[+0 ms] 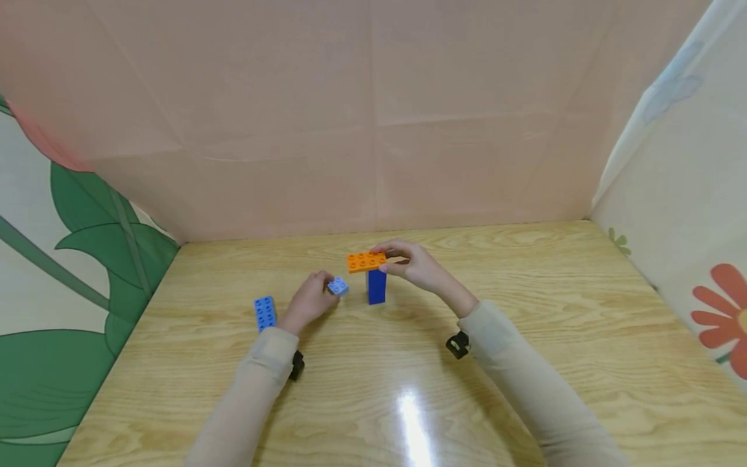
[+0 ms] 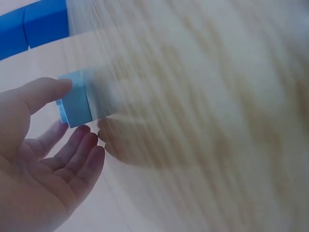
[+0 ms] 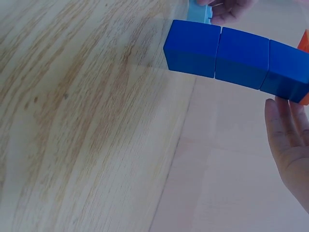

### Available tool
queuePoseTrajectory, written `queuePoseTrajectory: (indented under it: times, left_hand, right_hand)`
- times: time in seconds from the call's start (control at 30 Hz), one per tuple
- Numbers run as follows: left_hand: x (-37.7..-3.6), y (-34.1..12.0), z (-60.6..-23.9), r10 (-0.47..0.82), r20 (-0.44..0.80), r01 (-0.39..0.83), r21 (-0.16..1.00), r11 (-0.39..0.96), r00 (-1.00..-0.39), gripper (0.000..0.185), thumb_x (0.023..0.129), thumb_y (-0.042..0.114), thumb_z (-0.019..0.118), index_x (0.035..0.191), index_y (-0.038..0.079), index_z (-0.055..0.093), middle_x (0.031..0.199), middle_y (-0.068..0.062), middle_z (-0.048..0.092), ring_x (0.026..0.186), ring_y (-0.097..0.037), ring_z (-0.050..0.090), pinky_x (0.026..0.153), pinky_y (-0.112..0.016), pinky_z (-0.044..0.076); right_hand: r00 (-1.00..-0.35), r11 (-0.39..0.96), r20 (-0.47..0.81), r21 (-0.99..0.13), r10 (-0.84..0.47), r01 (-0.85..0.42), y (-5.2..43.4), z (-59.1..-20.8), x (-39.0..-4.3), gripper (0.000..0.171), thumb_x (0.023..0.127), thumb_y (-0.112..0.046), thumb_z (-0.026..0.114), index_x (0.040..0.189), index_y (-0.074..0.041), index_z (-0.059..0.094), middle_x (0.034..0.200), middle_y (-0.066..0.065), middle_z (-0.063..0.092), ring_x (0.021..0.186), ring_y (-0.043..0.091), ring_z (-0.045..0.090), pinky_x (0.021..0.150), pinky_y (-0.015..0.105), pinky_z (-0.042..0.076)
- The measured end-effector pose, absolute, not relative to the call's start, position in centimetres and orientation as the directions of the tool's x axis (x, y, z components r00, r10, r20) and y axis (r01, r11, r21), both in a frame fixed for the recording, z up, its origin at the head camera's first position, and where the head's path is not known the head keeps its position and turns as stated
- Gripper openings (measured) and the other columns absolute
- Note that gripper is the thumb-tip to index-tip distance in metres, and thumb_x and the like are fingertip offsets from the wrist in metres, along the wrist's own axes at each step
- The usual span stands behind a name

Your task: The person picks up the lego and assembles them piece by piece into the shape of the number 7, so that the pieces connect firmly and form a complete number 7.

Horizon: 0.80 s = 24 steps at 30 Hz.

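Note:
A flat orange plate sits on top of an upright dark blue column of stacked bricks near the middle of the wooden table. My right hand pinches the plate's right end. In the right wrist view the column crosses the top, with a sliver of orange plate and my right fingers at the right edge. Just left of the column, my left hand holds a small light blue brick. The blurred left wrist view shows that brick between thumb and fingers.
A medium blue brick lies flat on the table beside my left wrist. A pink backdrop closes off the far edge. Leaf-patterned and flower-patterned panels stand at the left and right sides. Bare wood stretches toward me.

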<state>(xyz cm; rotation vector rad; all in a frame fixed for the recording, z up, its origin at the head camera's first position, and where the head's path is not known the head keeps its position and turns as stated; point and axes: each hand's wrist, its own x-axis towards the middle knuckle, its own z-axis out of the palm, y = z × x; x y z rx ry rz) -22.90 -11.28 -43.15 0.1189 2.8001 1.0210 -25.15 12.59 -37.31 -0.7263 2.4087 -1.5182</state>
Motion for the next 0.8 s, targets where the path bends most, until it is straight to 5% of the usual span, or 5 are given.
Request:
queuePoseTrajectory:
  times: [0.8]
  left_hand:
    - [-22.36,-10.66,-43.11,0.152,-0.156,0.013,0.655,0.756,-0.976,0.041,0.087,0.008,0.066,0.125,-0.001,0.055,0.116,-0.017,0.06,0.105,-0.027,0.058,0.095,-0.042,0.051]
  right_hand:
    - [-0.864,0.356,0.065,-0.894,-0.5,-0.273,12.55,-37.09,-25.02,0.035,0.093,-0.01,0.06,0.128,-0.006,0.059,0.134,0.016,0.055,0.121,0.032,0.053,0.1,0.049,0.048]
